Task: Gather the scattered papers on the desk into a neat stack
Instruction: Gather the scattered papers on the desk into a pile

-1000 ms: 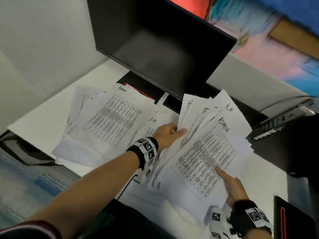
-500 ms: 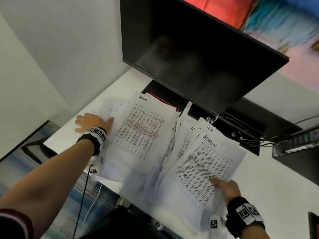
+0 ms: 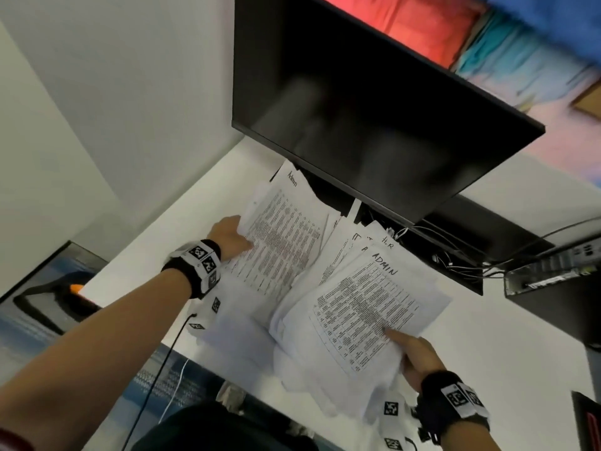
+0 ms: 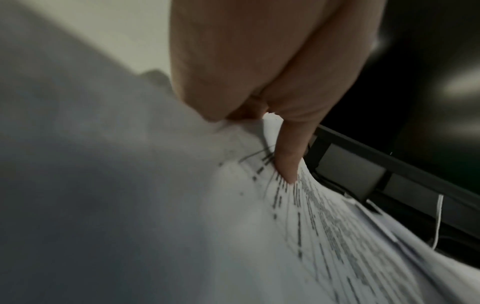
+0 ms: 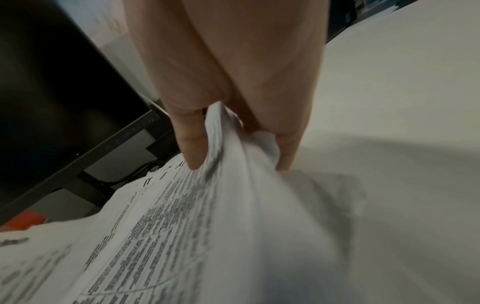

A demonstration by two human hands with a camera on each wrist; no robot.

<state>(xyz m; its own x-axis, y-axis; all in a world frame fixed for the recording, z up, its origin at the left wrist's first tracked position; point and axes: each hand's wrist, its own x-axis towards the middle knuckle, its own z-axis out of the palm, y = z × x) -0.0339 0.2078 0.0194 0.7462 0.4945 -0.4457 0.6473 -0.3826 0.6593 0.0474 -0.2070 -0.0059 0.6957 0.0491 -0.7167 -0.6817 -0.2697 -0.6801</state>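
Two bunches of printed white papers lie on the white desk (image 3: 507, 346) in front of the monitor. The left bunch (image 3: 286, 236), headed "Admin", is raised at its left edge. My left hand (image 3: 232, 236) grips that edge, thumb (image 4: 288, 162) on the printed top sheet and fingers hidden underneath. The right bunch (image 3: 367, 307), headed "ADMIN", fans out with sheets marked "H.R" and "IT" behind it. My right hand (image 3: 411, 353) pinches its near right corner (image 5: 233, 148), thumb on top and fingers below. The two bunches overlap in the middle.
A dark monitor (image 3: 374, 118) hangs low over the far edge of the papers, with its stand and loose cables (image 3: 455, 255) behind. A black box (image 3: 553, 275) sits at the right. The desk's front edge (image 3: 182, 349) runs close below the papers, and a cable (image 3: 153, 385) hangs over it.
My left hand has left the desk's far left, moved right and taken hold of the left bunch's edge, lifting it towards the right bunch. The right hand keeps its pinch.
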